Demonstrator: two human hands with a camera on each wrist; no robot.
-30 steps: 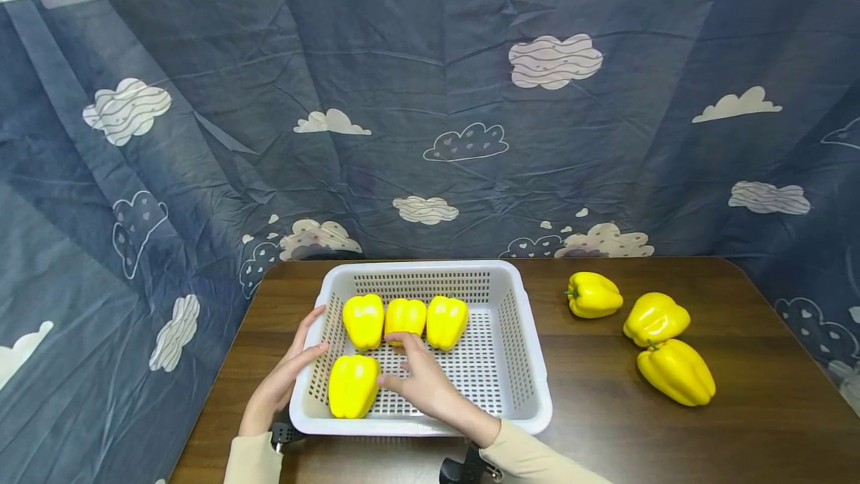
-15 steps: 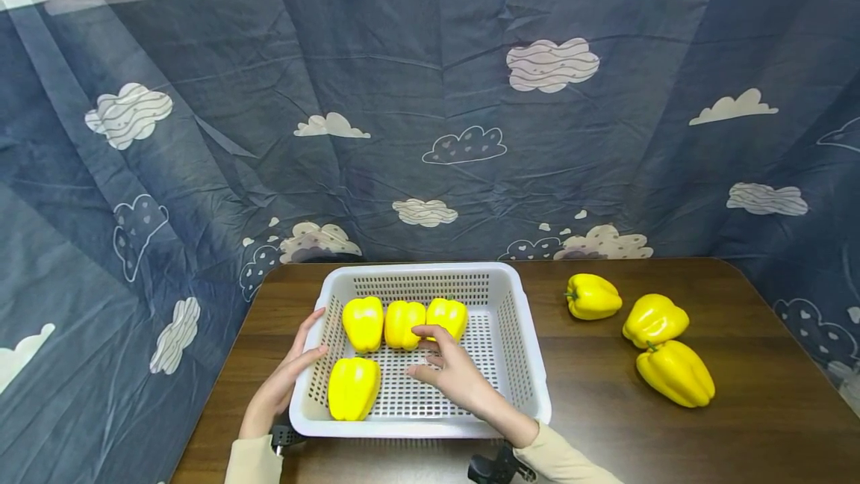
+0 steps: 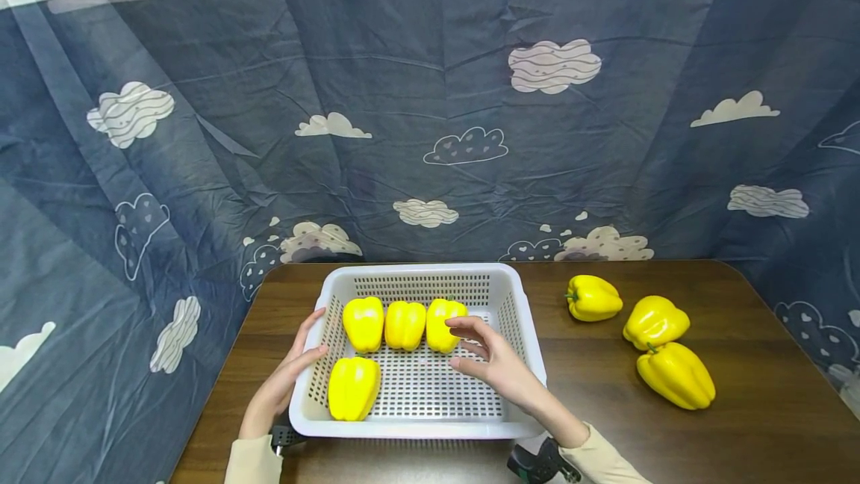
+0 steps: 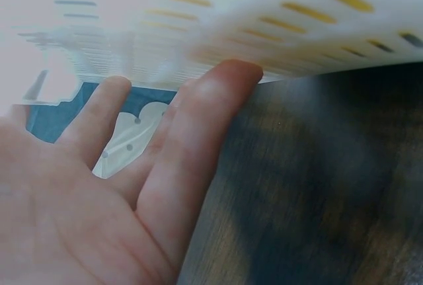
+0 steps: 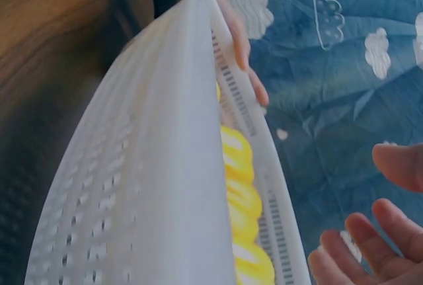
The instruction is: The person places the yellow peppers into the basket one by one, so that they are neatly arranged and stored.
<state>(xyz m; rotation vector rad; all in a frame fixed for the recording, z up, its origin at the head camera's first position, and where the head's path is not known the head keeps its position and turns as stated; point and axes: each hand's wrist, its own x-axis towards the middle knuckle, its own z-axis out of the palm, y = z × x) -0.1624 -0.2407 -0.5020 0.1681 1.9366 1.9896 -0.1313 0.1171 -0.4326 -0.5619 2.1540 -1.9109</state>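
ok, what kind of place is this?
Likely a staged recording setup, not a kitchen: a cloud-print backdrop hangs behind the wooden table, which holds only a white basket and matching yellow peppers. Both hands wear wrist cameras.

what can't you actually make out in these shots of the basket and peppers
- Head view: whether the right hand touches the nearest pepper in the basket; its fingers overlap it.
- Left wrist view: the basket's contents; the blurred basket wall hides them, only yellow shows through the slots.
- Right wrist view: the number of peppers in the basket; the wall hides most, and the right hand is cut off by the frame edge.
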